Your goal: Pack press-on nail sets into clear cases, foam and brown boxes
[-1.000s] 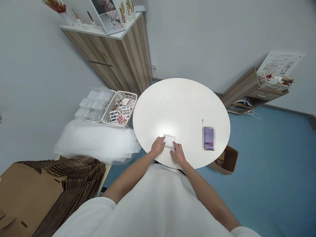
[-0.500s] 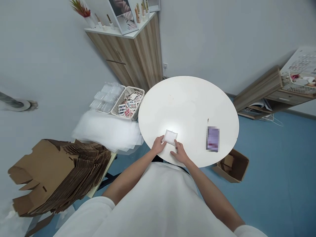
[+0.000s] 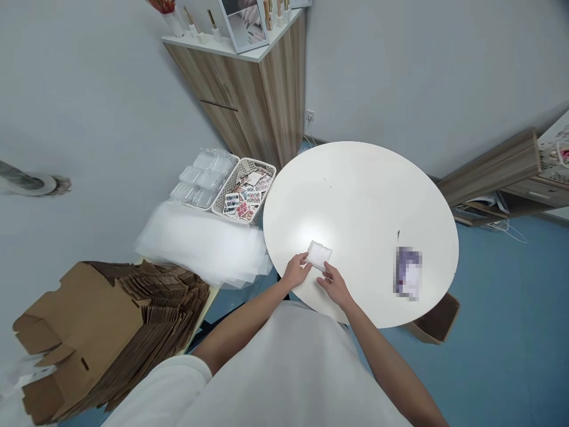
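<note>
A small white packet (image 3: 319, 255), seemingly wrapped in foam sheet or film, is at the near edge of the round white table (image 3: 360, 190). My left hand (image 3: 297, 271) grips its left side, thumb in front and fingers bent round the corner. At the lower right corner, my right hand (image 3: 336, 287) has its fingertips on the packet, with the thumb held lower and apart from it. What is inside the wrapping cannot be made out.
A pixelated purple item (image 3: 408, 273) lies on the table's right. To the left are a basket of printed cards (image 3: 244, 198), clear packs (image 3: 204, 175), white foam sheets (image 3: 200, 243) and stacked flat cardboard boxes (image 3: 102, 326). An open carton (image 3: 435, 320) stands on the floor.
The camera view has shifted, so the table and baskets appear farther right. Both hands stay at the packet, which looks slightly more tilted.
</note>
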Motion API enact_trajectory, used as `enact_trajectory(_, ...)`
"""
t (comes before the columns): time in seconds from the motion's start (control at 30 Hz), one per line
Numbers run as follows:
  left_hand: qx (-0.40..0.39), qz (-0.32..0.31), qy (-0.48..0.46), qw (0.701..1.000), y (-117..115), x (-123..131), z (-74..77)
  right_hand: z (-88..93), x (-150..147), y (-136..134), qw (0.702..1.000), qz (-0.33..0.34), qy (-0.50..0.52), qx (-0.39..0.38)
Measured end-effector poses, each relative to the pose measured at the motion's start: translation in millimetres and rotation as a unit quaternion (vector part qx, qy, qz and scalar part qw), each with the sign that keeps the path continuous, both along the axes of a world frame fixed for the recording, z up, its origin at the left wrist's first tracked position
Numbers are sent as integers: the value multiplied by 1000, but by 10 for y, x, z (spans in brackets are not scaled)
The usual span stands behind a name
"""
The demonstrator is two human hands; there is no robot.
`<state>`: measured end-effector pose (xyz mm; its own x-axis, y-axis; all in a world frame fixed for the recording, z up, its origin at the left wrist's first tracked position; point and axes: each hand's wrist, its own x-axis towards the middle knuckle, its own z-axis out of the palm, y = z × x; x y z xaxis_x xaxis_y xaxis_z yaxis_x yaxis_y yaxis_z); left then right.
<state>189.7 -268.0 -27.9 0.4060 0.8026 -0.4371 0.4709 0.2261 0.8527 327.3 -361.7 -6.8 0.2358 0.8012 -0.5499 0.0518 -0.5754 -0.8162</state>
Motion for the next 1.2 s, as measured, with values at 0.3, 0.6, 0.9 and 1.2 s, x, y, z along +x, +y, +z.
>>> enact_trajectory(0.3, 33, 63, -22, 997, 952, -419, 6, -21, -467, 1178, 1000, -3, -14, 28)
enact_trajectory(0.6, 48, 63, -56, 995, 1759, -528, -78, -41, -681, 2092, 999, -24, -17, 44)
enact_trajectory(0.9, 52, 33, -69, 996, 2012, -559, -202, -94, -647, 2378, 998, -41, -27, 40)
enact_trajectory(1.2, 48, 28, -72, 996, 2010, -563, -197, -165, -638, 2379, 997, -43, -34, 47)
